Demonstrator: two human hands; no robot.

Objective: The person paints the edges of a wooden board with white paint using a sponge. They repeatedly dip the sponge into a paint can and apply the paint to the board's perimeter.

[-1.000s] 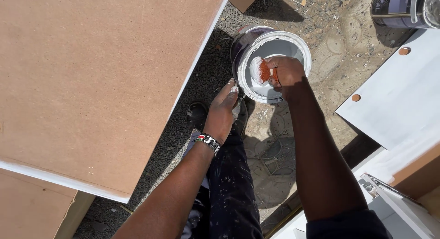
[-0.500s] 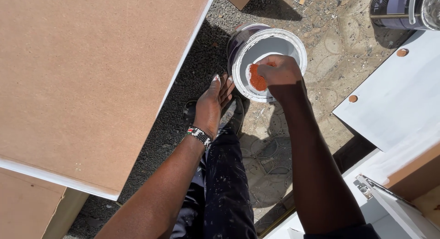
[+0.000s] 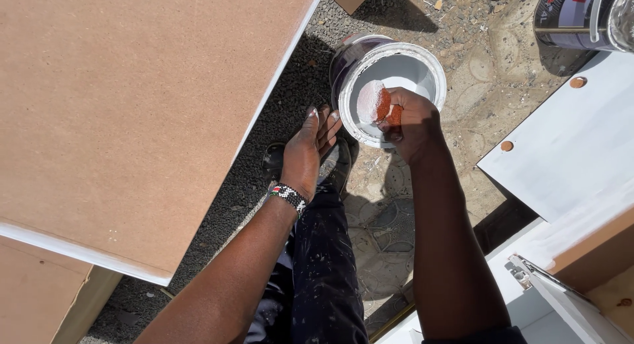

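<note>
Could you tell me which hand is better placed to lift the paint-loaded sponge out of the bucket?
Right. The right hand already grips the orange sponge over the white paint bucket. The left hand rests open on the knee, beside the bucket and holding nothing.

Beaded wristband (image 3: pixel 288 197), paint-flecked dark trousers (image 3: pixel 323 278)

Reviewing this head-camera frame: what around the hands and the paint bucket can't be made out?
- Orange sponge: the right hand wraps its near part, so its full shape and the grip are hidden.
- Paint bucket: the same hand covers its near rim; the paint's depth is unreadable.
- Second can: cut off by the top-right frame edge.
- Left hand: whether it touches the leg beneath is unclear.
- Brown board: cut off by the left and top edges.
</note>
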